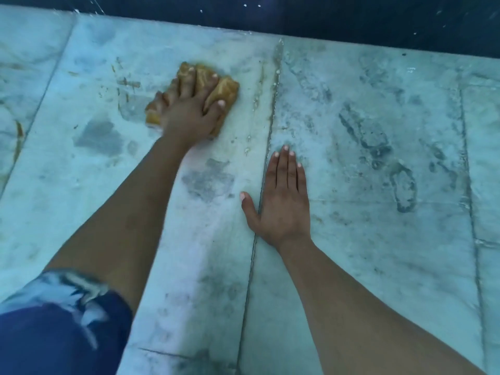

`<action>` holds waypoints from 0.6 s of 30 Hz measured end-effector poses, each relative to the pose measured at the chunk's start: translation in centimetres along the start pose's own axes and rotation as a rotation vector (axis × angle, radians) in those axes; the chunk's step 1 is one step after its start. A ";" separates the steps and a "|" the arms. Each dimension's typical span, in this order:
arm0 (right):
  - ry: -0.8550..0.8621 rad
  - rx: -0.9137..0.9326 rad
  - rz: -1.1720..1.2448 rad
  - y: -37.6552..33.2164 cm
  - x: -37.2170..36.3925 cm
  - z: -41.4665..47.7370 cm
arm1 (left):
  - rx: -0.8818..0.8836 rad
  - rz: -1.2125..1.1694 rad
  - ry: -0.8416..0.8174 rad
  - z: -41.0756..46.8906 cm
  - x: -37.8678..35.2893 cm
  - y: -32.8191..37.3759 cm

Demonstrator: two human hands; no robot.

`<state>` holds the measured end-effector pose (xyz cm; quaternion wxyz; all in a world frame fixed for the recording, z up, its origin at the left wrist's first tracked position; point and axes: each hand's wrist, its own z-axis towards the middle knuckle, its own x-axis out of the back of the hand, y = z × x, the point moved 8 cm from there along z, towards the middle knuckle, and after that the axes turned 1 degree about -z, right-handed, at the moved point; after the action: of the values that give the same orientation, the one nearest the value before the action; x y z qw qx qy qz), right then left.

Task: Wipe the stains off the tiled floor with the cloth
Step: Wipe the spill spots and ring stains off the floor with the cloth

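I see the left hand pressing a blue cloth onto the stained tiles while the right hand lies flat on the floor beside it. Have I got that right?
Not quite: the cloth is yellowish-brown, not blue. The head view shows the left hand pressing it onto the stained tiles while the right hand lies flat on the floor beside it.

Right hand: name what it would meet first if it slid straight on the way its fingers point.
Nothing loose: only stained pale tiled floor ahead of the right hand, until the dark blue edge, likely a wall.
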<state>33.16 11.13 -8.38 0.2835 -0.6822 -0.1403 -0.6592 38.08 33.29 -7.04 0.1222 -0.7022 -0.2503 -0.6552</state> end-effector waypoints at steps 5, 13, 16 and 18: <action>0.005 0.001 0.027 -0.1 0.1 0.2 | -0.236 0.067 0.002 -6.6 -2.0 5.0; -0.010 0.001 0.016 0.1 0.0 0.1 | 0.100 0.039 0.003 -4.5 -0.3 -6.9; -0.008 0.006 0.011 0.0 0.1 0.1 | 0.207 -0.010 -0.031 -0.6 0.0 -5.0; -0.007 0.006 0.013 0.0 0.2 0.2 | 0.130 0.003 -0.042 -0.9 -0.4 -2.3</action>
<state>33.29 11.22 -8.15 0.2894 -0.6847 -0.1388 -0.6543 36.15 34.68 -7.66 0.1634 -0.7067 -0.2936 -0.6226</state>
